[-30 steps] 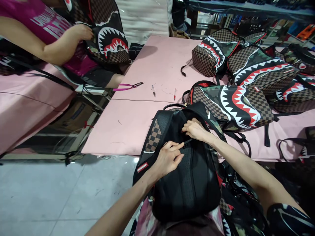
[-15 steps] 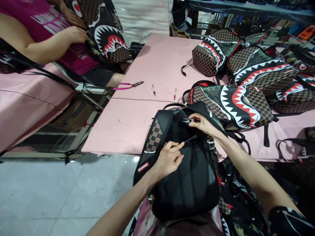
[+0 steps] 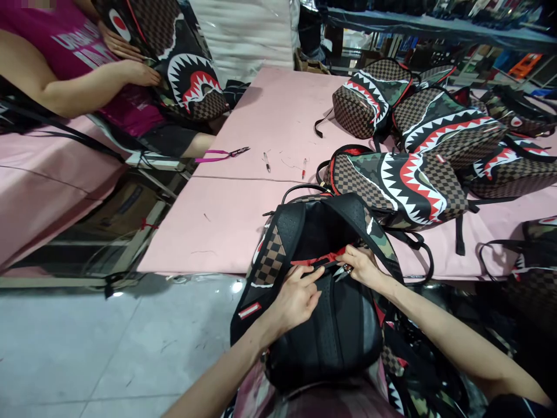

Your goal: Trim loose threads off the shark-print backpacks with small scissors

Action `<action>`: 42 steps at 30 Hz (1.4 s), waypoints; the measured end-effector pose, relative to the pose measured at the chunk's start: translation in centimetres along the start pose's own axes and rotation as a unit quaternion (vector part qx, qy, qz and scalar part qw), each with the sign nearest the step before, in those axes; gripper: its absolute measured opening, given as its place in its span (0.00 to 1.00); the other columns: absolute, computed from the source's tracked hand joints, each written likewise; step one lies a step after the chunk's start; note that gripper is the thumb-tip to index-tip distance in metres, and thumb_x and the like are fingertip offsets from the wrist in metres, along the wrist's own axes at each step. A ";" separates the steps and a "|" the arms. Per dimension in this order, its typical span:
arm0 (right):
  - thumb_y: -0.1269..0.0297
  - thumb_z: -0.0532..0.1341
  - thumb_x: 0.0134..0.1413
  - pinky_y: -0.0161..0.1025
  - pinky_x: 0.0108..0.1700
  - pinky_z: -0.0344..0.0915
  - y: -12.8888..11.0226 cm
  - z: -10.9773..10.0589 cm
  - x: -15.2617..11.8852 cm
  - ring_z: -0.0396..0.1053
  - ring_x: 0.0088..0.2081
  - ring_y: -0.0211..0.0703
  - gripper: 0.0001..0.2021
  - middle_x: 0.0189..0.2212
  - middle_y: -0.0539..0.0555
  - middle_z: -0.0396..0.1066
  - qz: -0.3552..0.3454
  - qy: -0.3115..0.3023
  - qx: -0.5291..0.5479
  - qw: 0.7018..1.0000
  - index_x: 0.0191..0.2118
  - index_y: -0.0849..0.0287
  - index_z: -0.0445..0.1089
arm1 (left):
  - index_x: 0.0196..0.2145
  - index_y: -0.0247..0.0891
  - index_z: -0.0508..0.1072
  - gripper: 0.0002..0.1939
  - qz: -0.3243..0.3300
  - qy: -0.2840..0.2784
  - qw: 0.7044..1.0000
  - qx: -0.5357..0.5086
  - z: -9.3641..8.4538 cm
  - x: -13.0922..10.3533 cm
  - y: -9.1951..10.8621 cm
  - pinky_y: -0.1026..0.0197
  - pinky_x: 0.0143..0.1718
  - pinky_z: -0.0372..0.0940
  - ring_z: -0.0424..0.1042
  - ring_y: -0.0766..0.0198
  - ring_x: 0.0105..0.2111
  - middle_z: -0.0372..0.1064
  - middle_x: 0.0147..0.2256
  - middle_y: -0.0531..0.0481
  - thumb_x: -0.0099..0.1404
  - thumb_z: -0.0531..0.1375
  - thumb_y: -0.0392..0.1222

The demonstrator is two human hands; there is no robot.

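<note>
A black backpack [image 3: 322, 342] with checkered strap patches rests on my lap against the table edge, its padded back facing me. Red lining [image 3: 324, 256] shows along its upper opening. My left hand [image 3: 300, 293] lies at that edge, fingers bent around the black fabric, the index finger stretched along it. Small metal snips [image 3: 342, 274] are in my right hand [image 3: 359, 267], blades pointing down and left over the back panel. The fingers of that hand also press at the red-lined edge. Both shoulder straps arch up on either side of my hands.
Several shark-mouth backpacks [image 3: 422, 188] lie on the right of the pink table [image 3: 235, 215]. Pink-handled pliers [image 3: 221, 154], a pen [image 3: 266, 162] and a red-tipped pen [image 3: 303, 168] lie farther back. At upper left, a person [image 3: 87, 64] holds another backpack.
My right hand has come down and toward me with the snips, from inside the straps to the opening's edge. Red lining now shows there. The view has shifted slightly.
</note>
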State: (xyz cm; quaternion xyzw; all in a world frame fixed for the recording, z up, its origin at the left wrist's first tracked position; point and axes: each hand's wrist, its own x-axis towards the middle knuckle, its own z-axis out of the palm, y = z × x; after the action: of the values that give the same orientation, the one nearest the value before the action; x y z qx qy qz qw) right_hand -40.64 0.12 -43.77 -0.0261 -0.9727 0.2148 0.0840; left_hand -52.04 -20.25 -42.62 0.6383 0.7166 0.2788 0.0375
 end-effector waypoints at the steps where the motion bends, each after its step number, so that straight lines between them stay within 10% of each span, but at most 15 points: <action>1: 0.75 0.53 0.53 0.33 0.29 0.51 0.1 0.4 -0.6 0.58 0.26 0.34 0.11 0.26 0.49 0.60 -0.006 0.014 -0.005 1.000 0.37 0.58 0.70 | 0.22 0.36 0.72 0.09 0.002 -0.003 1.000 0.003 0.2 -0.3 0.3 0.49 0.44 0.65 0.64 0.54 0.44 0.69 0.49 0.50 0.58 0.57 0.34; 22: 0.68 0.51 0.58 0.37 0.31 0.58 0.3 3.7 -4.3 0.61 0.26 0.39 0.14 0.25 0.51 0.64 0.027 0.018 -0.031 0.999 0.47 0.53 0.69 | 0.23 0.36 0.73 0.11 0.013 -0.030 0.998 0.052 2.2 -2.7 2.1 0.49 0.48 0.61 0.64 0.54 0.46 0.68 0.50 0.48 0.60 0.55 0.33; 27: 0.69 0.52 0.56 0.39 0.41 0.64 -0.2 1.1 -2.7 0.67 0.38 0.40 0.23 0.38 0.54 0.68 0.059 0.085 0.147 0.984 0.58 0.54 0.57 | 0.47 0.38 0.69 0.16 -0.032 -0.032 0.992 0.120 0.5 1.2 -2.8 0.38 0.58 0.44 0.49 0.47 0.59 0.53 0.60 0.44 0.61 0.55 0.38; 34: 0.60 0.55 0.53 0.48 0.51 0.62 1.6 -3.9 -7.1 0.68 0.47 0.47 0.17 0.43 0.56 0.73 0.313 0.193 0.279 0.887 0.47 0.58 0.69 | 0.58 0.41 0.57 0.27 -0.076 -0.096 0.977 0.175 2.0 4.3 -10.2 0.36 0.58 0.38 0.43 0.46 0.62 0.49 0.61 0.44 0.62 0.54 0.44; 42: 0.60 0.56 0.52 0.47 0.54 0.60 1.1 -1.5 -9.2 0.67 0.50 0.46 0.17 0.47 0.55 0.71 0.332 0.213 0.235 0.888 0.47 0.58 0.69 | 0.55 0.37 0.62 0.21 -0.130 -0.091 0.980 0.122 2.9 0.9 -5.3 0.36 0.56 0.47 0.46 0.46 0.61 0.54 0.59 0.42 0.63 0.49 0.38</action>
State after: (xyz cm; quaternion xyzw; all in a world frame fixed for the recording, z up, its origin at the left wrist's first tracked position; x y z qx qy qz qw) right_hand -31.29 0.92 -44.30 -0.3724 -0.7867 0.4420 0.2168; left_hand -55.79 -18.52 -47.19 0.5618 0.8159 0.1225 0.0603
